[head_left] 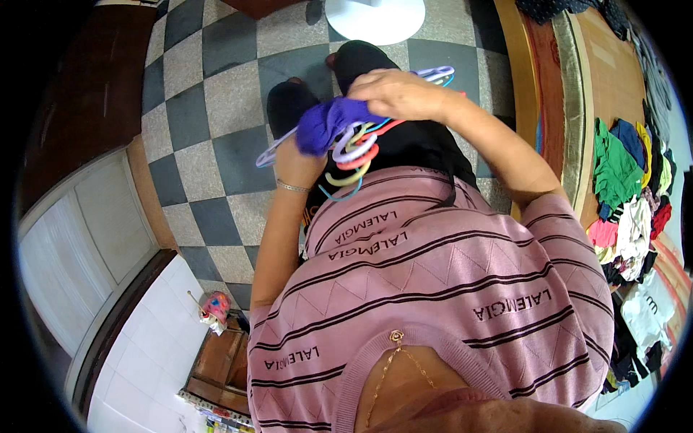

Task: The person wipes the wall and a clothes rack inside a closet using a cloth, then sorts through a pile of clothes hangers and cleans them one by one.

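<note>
Several plastic clothes hangers [354, 154] in lilac, red, yellow and blue are bunched in front of my body, their hooks pointing back towards my shirt. A crumpled purple cloth [327, 122] lies over them between my hands. My left hand [303, 162] is at the left end of the bunch, its fingers partly hidden behind the cloth, which it appears to grip. My right hand [392, 94] pinches the other end of the cloth from above, and hanger ends stick out beyond it.
A round white base [376, 21] stands on the checkered tile floor [233, 97] ahead. Along the right runs a wooden bed frame [522, 97], with piled clothes [617, 162] and a white bag [647, 311] beyond it. At lower left is a wooden cabinet [216, 357].
</note>
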`<state>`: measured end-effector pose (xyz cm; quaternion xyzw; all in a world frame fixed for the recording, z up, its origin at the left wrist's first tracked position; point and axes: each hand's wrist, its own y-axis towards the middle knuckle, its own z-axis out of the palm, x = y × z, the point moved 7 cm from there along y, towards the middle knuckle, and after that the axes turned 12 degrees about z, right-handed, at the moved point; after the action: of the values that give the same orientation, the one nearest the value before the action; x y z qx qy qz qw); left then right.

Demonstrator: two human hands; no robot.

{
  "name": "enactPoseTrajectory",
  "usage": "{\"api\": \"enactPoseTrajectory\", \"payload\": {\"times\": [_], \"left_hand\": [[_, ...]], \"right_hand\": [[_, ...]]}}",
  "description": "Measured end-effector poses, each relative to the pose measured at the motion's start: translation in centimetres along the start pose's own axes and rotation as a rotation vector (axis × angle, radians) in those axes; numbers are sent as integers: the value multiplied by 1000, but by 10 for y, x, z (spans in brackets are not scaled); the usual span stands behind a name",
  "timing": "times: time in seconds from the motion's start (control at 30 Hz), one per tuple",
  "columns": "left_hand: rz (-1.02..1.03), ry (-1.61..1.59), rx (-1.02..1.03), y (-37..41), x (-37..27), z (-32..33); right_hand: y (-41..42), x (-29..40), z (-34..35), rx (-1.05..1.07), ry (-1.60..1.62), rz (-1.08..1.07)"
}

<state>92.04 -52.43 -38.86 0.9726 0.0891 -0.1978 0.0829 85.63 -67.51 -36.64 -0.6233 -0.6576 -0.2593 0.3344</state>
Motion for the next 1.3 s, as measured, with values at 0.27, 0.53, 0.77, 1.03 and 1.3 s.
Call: {"api": "enactPoseTrajectory", "payload": {"times": [0.27, 0.53, 0.77, 1.03, 1.3], "left_hand": [[-178, -159, 15, 7, 21, -7], [-164, -61, 43, 17, 26, -5], [-261, 50, 192, 4, 44, 9], [-197, -91, 40, 29, 46, -6], [-289, -137, 101, 30, 59, -3]], "right_hand": [[-111, -148, -95, -507, -275, 701], [-49, 3, -80, -719, -133, 125], [-21, 23, -24, -480, -377, -9], [-100, -107, -93, -731, -310, 482], [-25, 43, -33, -554, -348, -14]]}}
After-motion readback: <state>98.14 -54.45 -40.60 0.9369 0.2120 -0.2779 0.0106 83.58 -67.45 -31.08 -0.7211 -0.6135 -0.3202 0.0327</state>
